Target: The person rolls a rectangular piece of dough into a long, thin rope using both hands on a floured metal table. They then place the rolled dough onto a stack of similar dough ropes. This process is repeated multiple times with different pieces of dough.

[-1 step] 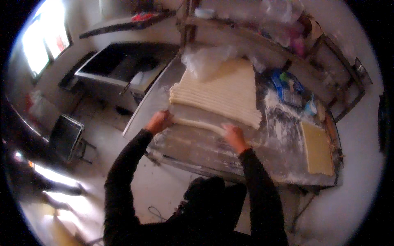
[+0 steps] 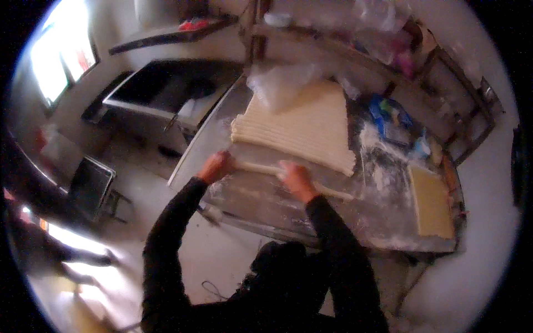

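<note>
A long pale strip of dough (image 2: 258, 167) stretches across the near side of the floured worktable (image 2: 261, 202). My left hand (image 2: 217, 166) is closed around its left end. Further along, my right hand (image 2: 296, 180) has its fingers closed on the strip, and the strip's right end sticks out beyond that hand along the table. Just past my hands lies a wide slab of dough strips (image 2: 300, 127) set side by side, its far part under a crumpled clear plastic bag (image 2: 280, 86).
On the table's right are scattered flour (image 2: 383, 172), a blue package (image 2: 390, 119) and a flat rectangular sheet of dough (image 2: 432, 202). A cluttered wooden shelf (image 2: 333, 41) runs behind. Left of the table are a dark-topped counter (image 2: 161, 83) and a small stool (image 2: 91, 180).
My right hand has moved left along the dough strip, closer to my left hand. More of the strip's right end now shows beyond it. My left hand has barely moved.
</note>
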`<state>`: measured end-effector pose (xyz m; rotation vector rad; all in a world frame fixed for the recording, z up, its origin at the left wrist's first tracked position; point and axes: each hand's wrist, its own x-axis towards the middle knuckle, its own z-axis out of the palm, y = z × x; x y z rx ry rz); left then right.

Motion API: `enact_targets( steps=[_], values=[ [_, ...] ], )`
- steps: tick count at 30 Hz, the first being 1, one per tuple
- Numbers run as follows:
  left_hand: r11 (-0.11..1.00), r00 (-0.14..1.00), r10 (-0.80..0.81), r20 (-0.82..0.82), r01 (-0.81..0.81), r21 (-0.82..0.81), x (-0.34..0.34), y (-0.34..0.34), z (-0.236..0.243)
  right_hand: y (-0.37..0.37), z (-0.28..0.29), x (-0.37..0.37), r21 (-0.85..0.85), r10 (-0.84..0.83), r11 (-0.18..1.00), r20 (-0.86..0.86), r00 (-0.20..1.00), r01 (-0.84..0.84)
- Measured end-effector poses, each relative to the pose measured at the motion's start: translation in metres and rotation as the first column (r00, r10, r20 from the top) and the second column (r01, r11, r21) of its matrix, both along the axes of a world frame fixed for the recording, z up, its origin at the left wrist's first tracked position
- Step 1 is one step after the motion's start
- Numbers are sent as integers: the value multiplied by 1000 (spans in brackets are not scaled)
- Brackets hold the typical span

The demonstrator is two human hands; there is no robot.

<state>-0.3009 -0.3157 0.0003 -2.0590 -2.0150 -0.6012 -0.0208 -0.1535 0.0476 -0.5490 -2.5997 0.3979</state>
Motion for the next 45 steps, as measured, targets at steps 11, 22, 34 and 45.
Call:
enact_targets(
  steps=[11, 22, 34, 45],
  values=[
    [999, 997, 47, 58, -47, 5, -3, -5, -2, -47, -44, -112, 61, 193, 980, -32, 981, -191],
    [989, 997, 44, 60, -53, 140, 11, 9, -9, -39, -49, -91, 156, 79, 984, 29, 996, -82],
    [999, 995, 52, -89, -51, 12, 64, 33, 2, 8, -50, 31, 212, -12, 977, -11, 1000, 14],
    [988, 991, -115, 64, 121, -97, 166, 120, -14, 52, -68, 106, 116, -118, 985, -97, 988, 129]
  ],
)
